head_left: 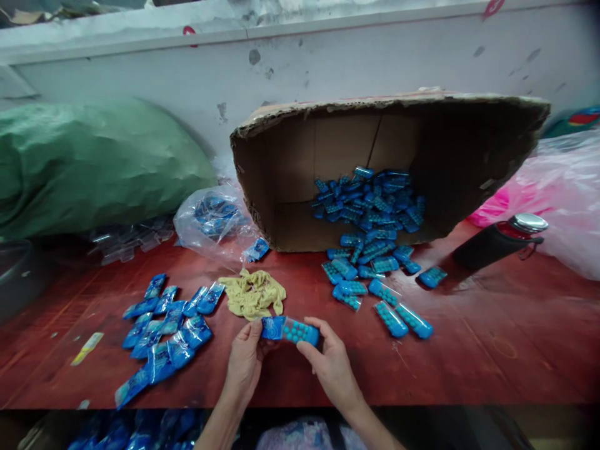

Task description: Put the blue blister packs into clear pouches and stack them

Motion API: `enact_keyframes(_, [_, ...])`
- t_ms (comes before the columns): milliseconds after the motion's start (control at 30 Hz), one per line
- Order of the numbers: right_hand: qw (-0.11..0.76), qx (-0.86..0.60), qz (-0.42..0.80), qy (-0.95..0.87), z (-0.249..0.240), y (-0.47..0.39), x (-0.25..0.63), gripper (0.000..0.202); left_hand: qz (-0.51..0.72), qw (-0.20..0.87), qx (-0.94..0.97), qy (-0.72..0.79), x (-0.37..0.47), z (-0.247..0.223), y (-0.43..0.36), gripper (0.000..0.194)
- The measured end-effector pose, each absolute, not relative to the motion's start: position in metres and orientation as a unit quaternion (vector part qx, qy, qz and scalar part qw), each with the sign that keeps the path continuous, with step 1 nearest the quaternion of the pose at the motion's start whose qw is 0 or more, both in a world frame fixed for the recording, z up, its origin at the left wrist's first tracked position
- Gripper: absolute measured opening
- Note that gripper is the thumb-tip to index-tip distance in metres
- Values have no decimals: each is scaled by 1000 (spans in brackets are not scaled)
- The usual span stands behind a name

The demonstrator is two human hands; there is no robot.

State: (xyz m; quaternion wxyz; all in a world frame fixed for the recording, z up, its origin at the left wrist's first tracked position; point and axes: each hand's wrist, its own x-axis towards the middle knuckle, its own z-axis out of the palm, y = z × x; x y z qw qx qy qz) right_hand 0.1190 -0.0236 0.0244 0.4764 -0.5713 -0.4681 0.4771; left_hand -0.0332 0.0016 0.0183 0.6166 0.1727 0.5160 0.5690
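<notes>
Two-handed hold on a bead pack, in front of the cardboard box

Watching from inside the room; sides as the worker sees them. Landmark: the cardboard box (347, 140), on its side on the red table (469, 369), mouth toward the worker.

Pack in hand: clear bead pack (294, 331) with blue beads, held up in front of the box's left half, well short of its mouth. Left hand (247, 353) pinching the blue printed wrapper (272, 327) at the pack's left end; how far the wrapper goes over it, I cannot tell. Right hand (330, 359) grasping the blue right end, thumb on the near side.

Around the box: loose packs (370, 203) heaped inside, spilling out in front. Yellow cloth (253, 294) before its left edge. Blue-wrapped packs (171, 340) in front and well left. Clear plastic bag (210, 215) just left; green sack (98, 165) farther left. Dark bottle (494, 242) near its right end, leaning in my view.
</notes>
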Motion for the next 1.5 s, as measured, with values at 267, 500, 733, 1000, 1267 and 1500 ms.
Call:
enact_keyframes(267, [443, -588, 451, -504, 30, -28, 119, 23, 562, 616, 183, 521, -32, 17, 1, 24])
enact_keyframes(500, [477, -557, 430, -526, 20, -31, 117, 26, 560, 622, 188, 514, -33, 23, 3, 24])
enact_keyframes(733, [492, -529, 415, -553, 13, -31, 119, 27, 566, 608, 200, 519, -36, 25, 7, 26])
enact_keyframes(1000, [504, -513, 449, -531, 18, -27, 120, 25, 562, 600, 225, 523, -42, 24, 9, 27])
enact_keyframes(1267, [457, -503, 641, -358, 18, -19, 119, 33, 528, 593, 305, 526, -57, 6, 9, 23])
enact_keyframes(1500, [477, -546, 553, -410, 13, -28, 114, 32, 534, 611, 268, 519, -45, 11, 6, 22])
